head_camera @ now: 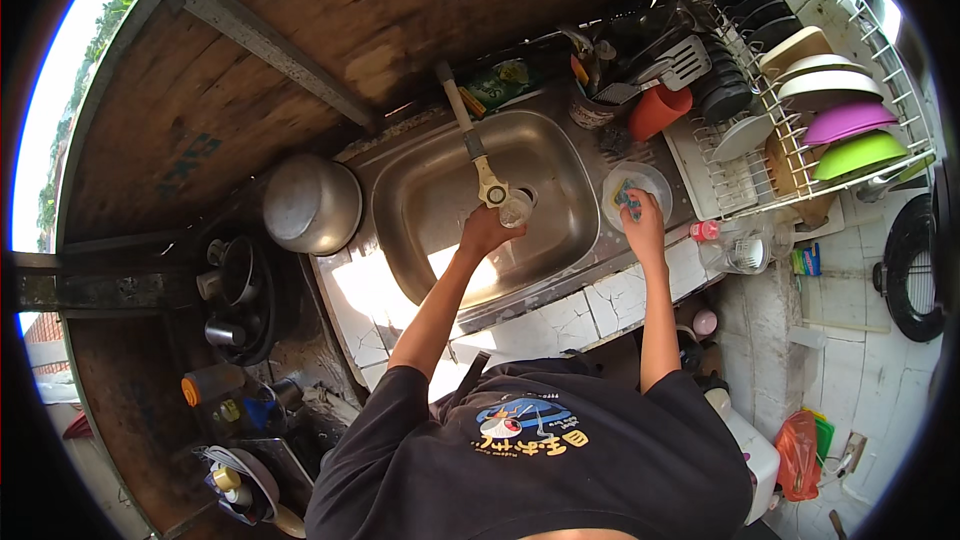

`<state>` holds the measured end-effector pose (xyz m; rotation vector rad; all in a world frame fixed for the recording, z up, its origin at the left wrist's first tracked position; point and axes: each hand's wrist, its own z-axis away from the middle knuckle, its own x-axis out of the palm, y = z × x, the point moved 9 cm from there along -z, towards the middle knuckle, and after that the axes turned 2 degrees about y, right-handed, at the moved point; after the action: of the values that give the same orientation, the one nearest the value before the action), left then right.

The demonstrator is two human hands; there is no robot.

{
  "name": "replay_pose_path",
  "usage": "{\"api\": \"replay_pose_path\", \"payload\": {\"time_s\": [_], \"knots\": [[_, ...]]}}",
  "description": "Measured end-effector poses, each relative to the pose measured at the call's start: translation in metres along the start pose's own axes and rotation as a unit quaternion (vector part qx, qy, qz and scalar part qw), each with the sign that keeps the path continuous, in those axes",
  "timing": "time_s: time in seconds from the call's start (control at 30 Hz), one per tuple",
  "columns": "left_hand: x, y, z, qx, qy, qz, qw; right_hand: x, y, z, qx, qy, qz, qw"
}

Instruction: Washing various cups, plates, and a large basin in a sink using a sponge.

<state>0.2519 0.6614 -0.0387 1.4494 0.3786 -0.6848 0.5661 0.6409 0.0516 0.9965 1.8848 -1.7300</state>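
My left hand (487, 230) is closed around a small clear cup (516, 210), held over the stainless steel sink (420, 202) near the drain. The cup sits right below the faucet (491, 184), its open end facing up. Whether water is running into it I cannot tell. On the drainboard right of the sink, my right hand (646, 223) grips a blue-green and yellow sponge (622, 195). That sponge is inside a shallow whitish plastic bowl (657, 178).
An upturned metal pot (311, 202) stands left of the sink. Behind the bowl are a red cup (660, 112) and a utensil holder (592, 112). A wire dish rack (787, 187) with plates and bowls fills the right. Clear glassware (742, 251) lies near the counter's right end.
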Motion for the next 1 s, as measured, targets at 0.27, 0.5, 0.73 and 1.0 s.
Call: {"api": "replay_pose_path", "payload": {"time_s": [0.27,0.5,0.73,1.0], "knots": [[-0.007,-0.021,0.0,-0.017,0.032,0.026,0.999,0.0,0.009,-0.002,0.019,0.0,0.001,1.0],[0.021,-0.017,-0.008,0.048,-0.012,0.223,0.973,0.036,0.014,-0.027,-0.05,-0.101,0.214,0.97],[0.04,-0.021,-0.002,-0.05,0.057,0.356,0.931,0.03,0.036,-0.042,0.074,-0.114,0.28,0.95],[0.06,-0.061,0.017,-0.179,-0.077,0.695,0.692,-0.018,0.015,-0.029,0.059,0.129,-0.188,0.972]]}}
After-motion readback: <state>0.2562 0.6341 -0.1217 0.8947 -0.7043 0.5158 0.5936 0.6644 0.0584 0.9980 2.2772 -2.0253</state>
